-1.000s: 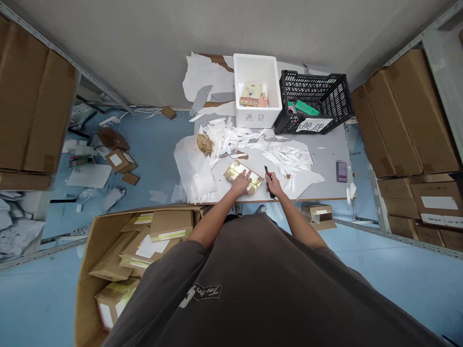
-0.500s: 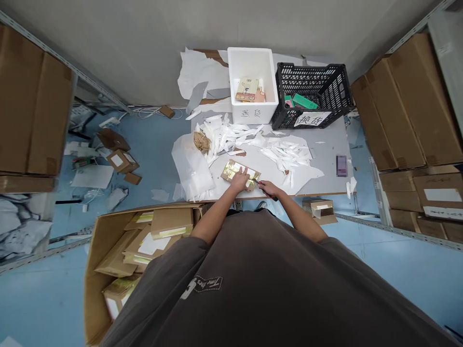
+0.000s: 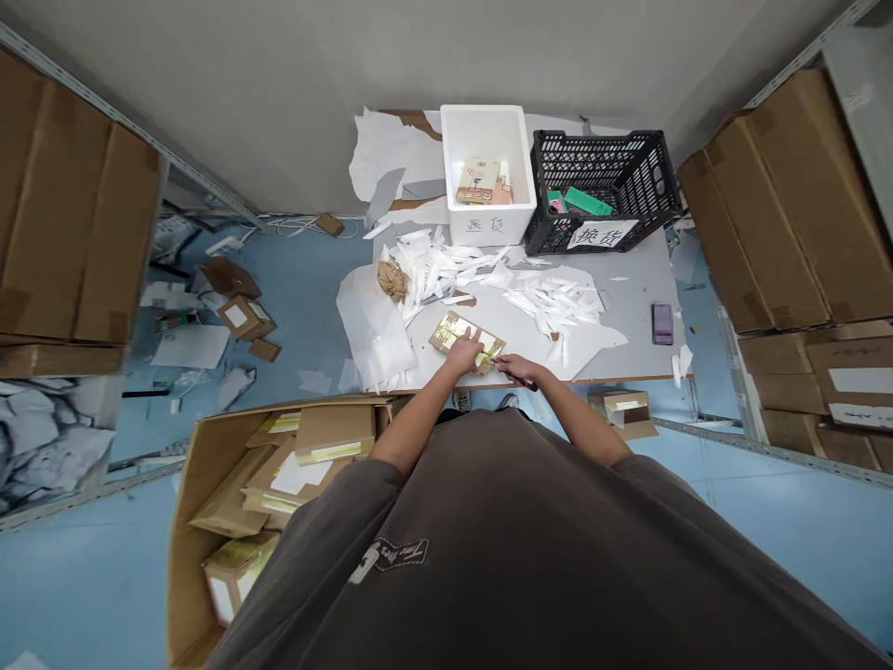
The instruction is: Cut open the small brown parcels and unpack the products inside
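Note:
A small flat cardboard box (image 3: pixel 446 328) with yellowish tape and a white label lies near the table's front edge. My left hand (image 3: pixel 464 353) rests on top of it, fingers spread over the tape. Closed around a slim red-and-black box cutter (image 3: pixel 525 381) is my right hand (image 3: pixel 518 367), at the box's right end. The cutter's tip reaches the taped edge; the blade itself is too small to make out. White paper strips (image 3: pixel 551 300) lie scattered just beyond the box.
At the table's back stand a white bin (image 3: pixel 488 223) and a black plastic crate (image 3: pixel 604 191), both with items inside. A phone (image 3: pixel 662 324) lies at the right. Left of me, a large carton (image 3: pixel 182 549) holds several boxes. Plastic film (image 3: pixel 373 316) covers the table's left edge.
The view has shifted slightly. My left hand's fingers have spread a little on the box; my right hand keeps the cutter at the same end.

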Available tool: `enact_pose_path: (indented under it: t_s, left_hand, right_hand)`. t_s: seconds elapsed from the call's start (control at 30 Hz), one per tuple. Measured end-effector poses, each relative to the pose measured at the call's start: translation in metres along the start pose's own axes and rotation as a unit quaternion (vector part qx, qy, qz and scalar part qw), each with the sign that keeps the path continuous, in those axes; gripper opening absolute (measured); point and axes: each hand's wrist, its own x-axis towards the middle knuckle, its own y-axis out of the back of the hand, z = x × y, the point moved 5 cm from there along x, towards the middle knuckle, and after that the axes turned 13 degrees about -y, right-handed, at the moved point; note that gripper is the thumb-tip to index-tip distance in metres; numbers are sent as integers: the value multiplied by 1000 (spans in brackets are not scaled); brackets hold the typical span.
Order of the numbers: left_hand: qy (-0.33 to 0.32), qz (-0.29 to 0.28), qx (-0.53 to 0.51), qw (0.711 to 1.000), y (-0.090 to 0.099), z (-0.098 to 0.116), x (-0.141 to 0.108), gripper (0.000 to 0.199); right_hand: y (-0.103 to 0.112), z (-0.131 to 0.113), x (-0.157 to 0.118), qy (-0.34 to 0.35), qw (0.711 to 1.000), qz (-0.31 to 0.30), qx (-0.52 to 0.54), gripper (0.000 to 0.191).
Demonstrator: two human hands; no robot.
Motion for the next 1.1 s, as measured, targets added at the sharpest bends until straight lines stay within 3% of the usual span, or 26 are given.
enact_pose_path:
  t_s: [0.13, 0.23, 0.33, 0.47, 0.67, 0.8, 1.1]
  left_hand:
    - [0, 10, 21, 1000, 0, 1, -1, 64]
    - [-5, 17, 14, 1000, -2, 2, -5, 80]
    - [-2, 34, -30, 999, -1, 0, -8, 94]
    - [11, 54, -12, 998, 6, -14, -2, 92]
    - [43, 33, 8, 999, 3, -45, 19, 131]
    - [71, 43, 13, 996, -5, -50, 22, 118]
    - [68, 141, 51, 986, -23, -31, -4, 83]
  right_hand:
    - [-19, 8, 3, 12, 1000, -24, 15, 32]
    - [-27, 22, 3, 17, 999, -4, 45, 34]
    - [-20, 42, -6, 13, 997, 32, 64, 34]
    - [0, 61, -22, 25, 991, 98, 87, 32]
    - [5, 51, -27, 14, 983, 180, -1, 32]
    - [1, 39, -24, 2, 973, 222, -58, 37]
    - [-5, 29, -25, 82, 932, 274, -221, 38]
